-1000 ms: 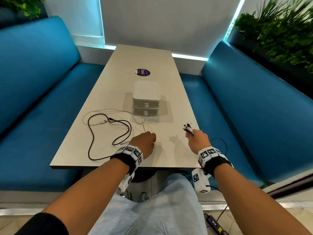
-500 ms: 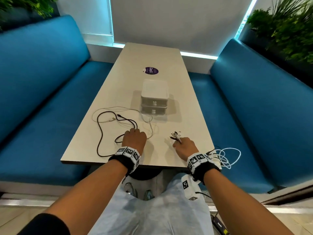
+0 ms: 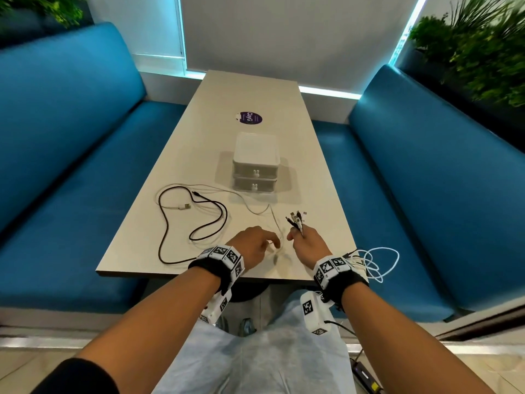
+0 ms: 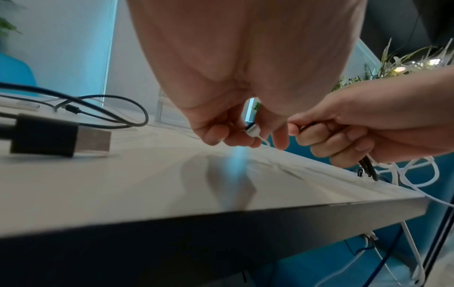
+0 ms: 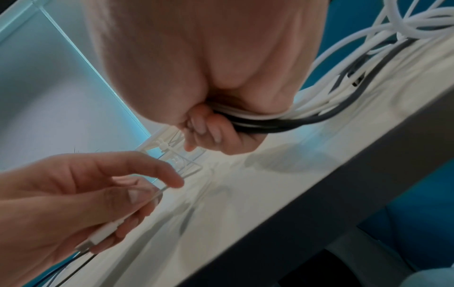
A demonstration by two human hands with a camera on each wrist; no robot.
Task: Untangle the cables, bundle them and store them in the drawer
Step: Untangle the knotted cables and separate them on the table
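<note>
My left hand [image 3: 257,244] pinches the white plug [image 4: 253,130] of a thin white cable [image 3: 255,207] just above the table's near edge. My right hand [image 3: 305,243], close beside it, grips a bundle of black and white cables [image 5: 258,120]; their plugs [image 3: 297,218] stick up from the fist. The bundle's white loops [image 3: 377,263] hang off the table's right edge behind the wrist. A black cable [image 3: 193,223] lies looped on the table to the left, crossing the thin white one. The white two-drawer box [image 3: 255,163] stands mid-table with both drawers shut.
The pale table [image 3: 255,95] runs away from me between two blue benches [image 3: 71,166]. A purple round sticker [image 3: 249,118] lies beyond the drawer box. The black cable's USB plug [image 4: 61,135] rests near the front edge. Plants [image 3: 477,52] stand behind the right bench.
My right hand came back and left with the bundle, close to the left hand. The left hand lifted the white cable's plug off the table, and white loops now hang by my right wrist.
</note>
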